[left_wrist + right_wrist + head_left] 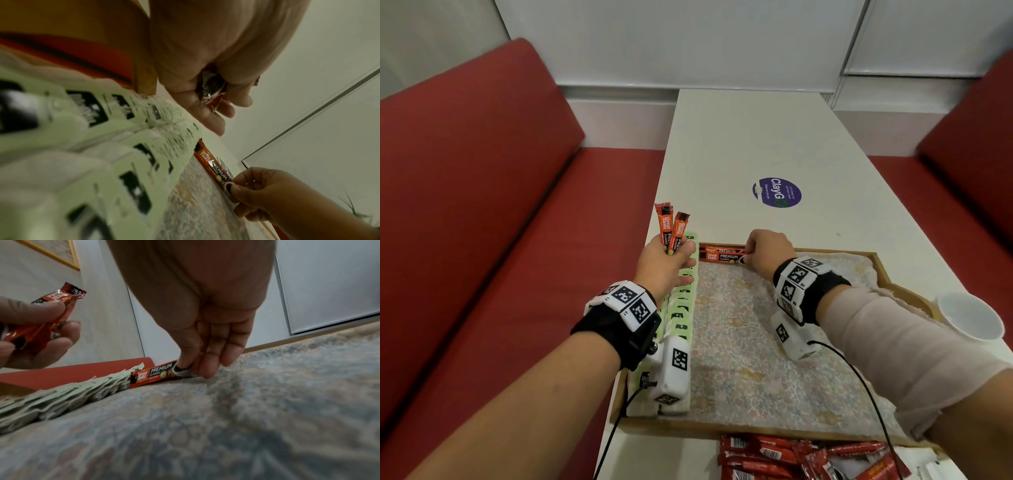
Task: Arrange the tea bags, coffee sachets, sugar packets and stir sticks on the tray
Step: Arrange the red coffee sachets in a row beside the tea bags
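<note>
- Looking at the left side of the tray [784,432], I can see the tea bags [681,310] are done. They lie in a long green row down the left edge, from near to far, each one lapping over the next.
- Just above that row, my left hand [666,265] is curled round a few coffee sachets [672,229]. They stick up out of my fist, waiting for their turn.
- A bit to the right, at the far left corner of the tray, two coffee sachets already lie flat on the flowery cloth [743,342], side by side along the far edge.
- My right hand [768,251] is on the nearer sachet [722,257]. My thumb and fingertips pinch its right end, and I think I am setting it straight.
- Most of the cloth, in the middle and on the right, has nothing on it yet.
- Near me, off the tray, a big pile of red sachets [801,459] lies on the table [750,137]. Those are left to do.
- At the near right corner there are some white packets [931,467], cut off by the edge. They may be sugar, but I cannot tell.
- On the right, a white cup [971,317] stands beside the tray.
- I see no stir sticks anywhere.
- So I think one kind is finished, the coffee has just begun, and sugar and sticks are still to come.
</note>
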The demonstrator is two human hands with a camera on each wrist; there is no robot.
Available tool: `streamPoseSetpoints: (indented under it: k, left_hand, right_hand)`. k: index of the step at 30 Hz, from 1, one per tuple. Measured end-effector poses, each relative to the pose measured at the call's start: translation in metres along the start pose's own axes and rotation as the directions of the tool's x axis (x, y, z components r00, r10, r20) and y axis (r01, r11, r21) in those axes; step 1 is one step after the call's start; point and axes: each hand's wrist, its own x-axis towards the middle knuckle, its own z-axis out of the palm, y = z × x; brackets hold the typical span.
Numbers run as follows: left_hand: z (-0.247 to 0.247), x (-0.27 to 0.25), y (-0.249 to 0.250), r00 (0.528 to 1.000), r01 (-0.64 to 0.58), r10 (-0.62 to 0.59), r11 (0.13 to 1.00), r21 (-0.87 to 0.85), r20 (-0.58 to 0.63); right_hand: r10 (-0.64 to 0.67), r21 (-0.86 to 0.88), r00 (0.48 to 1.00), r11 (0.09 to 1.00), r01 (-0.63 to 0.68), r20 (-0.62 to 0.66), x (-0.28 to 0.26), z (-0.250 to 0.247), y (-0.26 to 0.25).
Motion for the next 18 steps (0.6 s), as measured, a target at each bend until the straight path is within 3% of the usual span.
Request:
streamPoseSetpoints:
  k: [14, 18]
  left_hand:
    - [0.0021, -0.0012, 0.0006, 0.997, 0.046, -0.045, 0.999, -0.017, 0.057]
    - [0.0031, -0.0033, 0.0026, 0.993, 0.086, -0.084, 0.996, -0.023, 0.078]
  right_hand:
    - [0.023, -0.057, 1.000, 0.998, -0.023, -0.006, 0.0012, 0.0012, 0.0002]
    - [0.000, 0.035, 0.999, 0.999, 0.002, -0.048, -0.0063, -0.0050, -0.0046]
